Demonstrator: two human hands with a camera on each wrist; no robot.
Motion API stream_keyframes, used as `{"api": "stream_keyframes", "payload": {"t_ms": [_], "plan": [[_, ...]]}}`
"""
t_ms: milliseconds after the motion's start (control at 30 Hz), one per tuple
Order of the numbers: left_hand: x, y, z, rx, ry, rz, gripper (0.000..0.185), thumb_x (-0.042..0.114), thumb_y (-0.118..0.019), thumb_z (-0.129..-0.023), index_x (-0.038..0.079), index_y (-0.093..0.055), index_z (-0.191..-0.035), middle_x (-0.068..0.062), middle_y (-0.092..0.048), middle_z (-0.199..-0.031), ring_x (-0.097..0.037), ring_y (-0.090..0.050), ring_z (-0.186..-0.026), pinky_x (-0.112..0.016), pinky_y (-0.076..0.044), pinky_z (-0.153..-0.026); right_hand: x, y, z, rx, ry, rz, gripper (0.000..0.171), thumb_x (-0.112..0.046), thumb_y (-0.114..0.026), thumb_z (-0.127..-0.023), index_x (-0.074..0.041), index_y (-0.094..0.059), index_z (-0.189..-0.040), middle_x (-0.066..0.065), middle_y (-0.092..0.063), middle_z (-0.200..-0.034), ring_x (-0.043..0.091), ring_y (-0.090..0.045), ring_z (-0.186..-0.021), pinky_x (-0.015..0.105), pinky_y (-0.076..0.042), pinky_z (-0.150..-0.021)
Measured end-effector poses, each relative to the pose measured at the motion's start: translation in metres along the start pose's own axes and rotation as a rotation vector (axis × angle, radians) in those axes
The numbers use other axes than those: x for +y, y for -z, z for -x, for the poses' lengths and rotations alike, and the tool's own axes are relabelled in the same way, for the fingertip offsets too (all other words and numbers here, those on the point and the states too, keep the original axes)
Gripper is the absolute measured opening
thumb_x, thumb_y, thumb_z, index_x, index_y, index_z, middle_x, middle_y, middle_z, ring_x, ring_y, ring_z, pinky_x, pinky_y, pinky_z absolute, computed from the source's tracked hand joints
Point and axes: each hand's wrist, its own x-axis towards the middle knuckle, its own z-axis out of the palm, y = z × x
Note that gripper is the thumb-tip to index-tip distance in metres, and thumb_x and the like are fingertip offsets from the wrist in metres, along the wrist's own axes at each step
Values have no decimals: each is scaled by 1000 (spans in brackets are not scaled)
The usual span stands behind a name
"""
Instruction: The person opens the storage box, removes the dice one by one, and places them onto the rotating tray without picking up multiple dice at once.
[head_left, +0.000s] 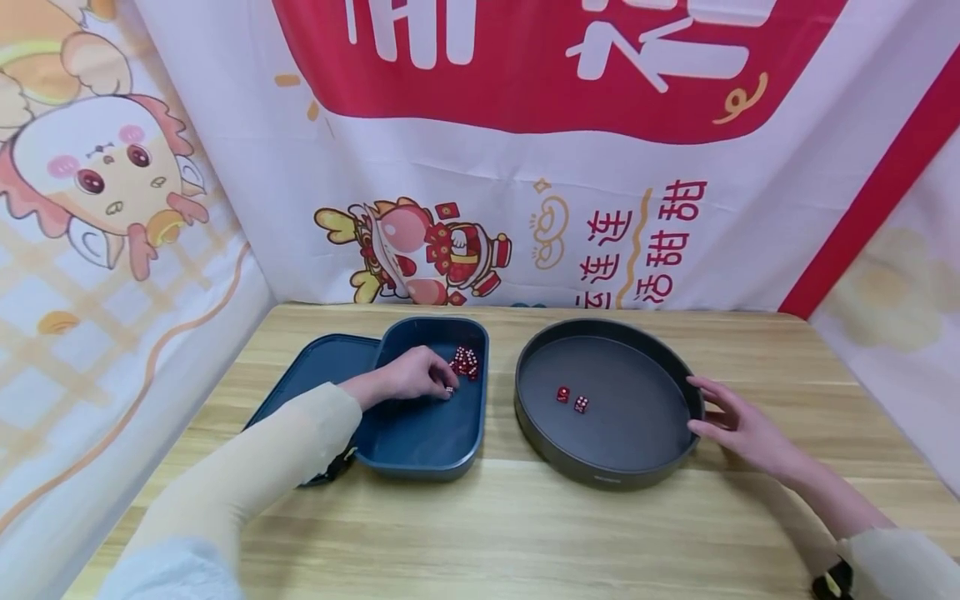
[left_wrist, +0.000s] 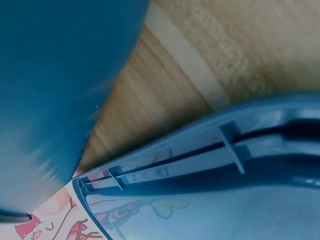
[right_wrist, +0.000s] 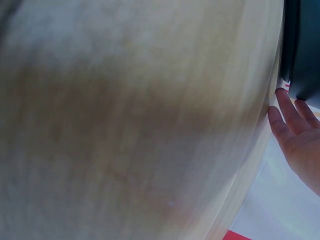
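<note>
My left hand (head_left: 417, 373) reaches into a dark blue rectangular box (head_left: 427, 467) and pinches a red die (head_left: 449, 391) at its fingertips. Several more red dice with white dots (head_left: 463, 362) lie bunched by the box's far right side. Outside the round dark grey pan (head_left: 615, 442), my right hand (head_left: 738, 423) rests its fingertips at the right rim. In the right wrist view the right hand (right_wrist: 302, 140) has its fingers extended against the pan's side. Inside the pan sit two red dice, one die (head_left: 563, 394) left of the other die (head_left: 581, 404).
A blue lid (head_left: 318, 375) lies left of the box, partly under the left forearm; its ridged rim (left_wrist: 170, 155) fills part of the left wrist view. The wooden table (head_left: 495, 533) meets a printed cloth (head_left: 525, 217) at the back and another cloth at the left.
</note>
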Motion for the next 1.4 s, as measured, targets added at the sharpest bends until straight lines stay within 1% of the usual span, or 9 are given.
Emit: {"api": "stream_keyframes", "payload": {"t_ms": [167,333,500,667,867,1000,1133,1300,1400], "plan": [[-2,-6,1,10,4,-9,13,12,-75,-86,15,-76,-99,5,-68,-87,-13,-61,-77,-28,-51,-73,0,0,2,-12,-24,-15,62,-4,-65,-92,8,-32,-143,36,-31,-143,58,-43,-116,11,-43,-82],[5,-3,5,18,-55,-14,13,12,-74,-87,13,-75,-100,6,-69,-88,-12,-62,-79,-28,-52,-75,0,1,1,-18,-50,-31,63,-5,-65,-93,7,-30,-144,37,-29,-144,58,-45,-117,11,-43,-82],[22,10,12,40,-131,-31,16,14,-74,-87,10,-75,-103,6,-69,-91,-13,-62,-80,-29,-53,-76,1,0,0,-4,-18,-33,61,-3,-64,-93,8,-31,-143,37,-31,-143,56,-47,-114,10,-43,-83],[44,24,18,74,-176,-37,19,13,-74,-87,8,-74,-105,4,-70,-96,-12,-64,-83,-28,-53,-78,2,2,-1,2,-11,-21,61,-3,-64,-93,8,-32,-143,37,-31,-143,56,-46,-114,10,-42,-83],[75,39,20,79,-219,24,21,9,-73,-87,5,-73,-108,-1,-71,-99,-16,-66,-85,-29,-54,-78,3,1,-1,-5,-27,-22,62,-4,-65,-93,7,-31,-144,38,-31,-143,57,-46,-115,10,-41,-83],[94,45,16,95,-275,46,19,8,-73,-87,5,-73,-106,-2,-71,-98,-14,-67,-87,-28,-54,-81,3,0,-1,-7,-24,-28,62,-5,-65,-93,7,-31,-144,37,-31,-143,57,-46,-115,10,-41,-83],[111,47,9,104,-320,44,16,8,-73,-87,7,-74,-102,-1,-72,-94,-13,-68,-85,-27,-53,-82,4,0,-1,-1,-16,-25,62,-4,-65,-92,8,-31,-143,36,-32,-143,56,-45,-115,10,-42,-84],[127,40,-8,74,-374,38,13,8,-73,-87,5,-74,-100,0,-71,-93,-12,-66,-83,-26,-53,-80,4,0,-1,8,-7,-9,62,-4,-65,-92,8,-32,-143,37,-32,-142,55,-47,-113,10,-42,-84],[135,31,-19,41,-383,50,16,9,-72,-88,3,-73,-103,1,-71,-94,-12,-65,-85,-26,-53,-79,4,0,-1,9,-6,-8,62,-4,-65,-92,8,-32,-143,37,-33,-142,55,-48,-113,10,-42,-84]]}}
